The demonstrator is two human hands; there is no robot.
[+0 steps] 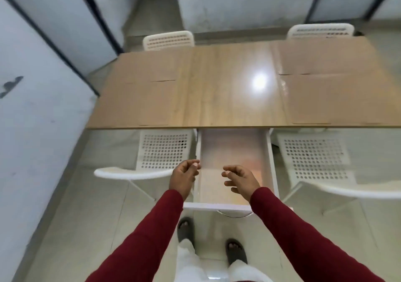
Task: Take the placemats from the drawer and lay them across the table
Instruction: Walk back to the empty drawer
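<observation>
Tan placemats [338, 99] lie on the wooden table [227, 99]. Below, both the left hand [184, 176] and right hand [239, 178] hover loosely curled and holding nothing over the pulled-out white drawer [233, 149].

Four white chairs with perforated panels, placed relative to the wooden counter [227, 99]. Near-left chair [160, 151] tucked just under the near edge, seat showing, backrest rail toward the viewer. Near-right chair [314, 158] likewise — its rail curving off the right side. Far-left chair [168, 40] and far-right chair [321, 30] show only backrest tops beyond the far edge. A bright light reflection [259, 82] sits on the surface, right of centre. Pale tiled floor [97, 195] below; white partition panels with dark frames [50, 36] to the left and behind — a dark smudge [10, 86] on the left wall.
</observation>
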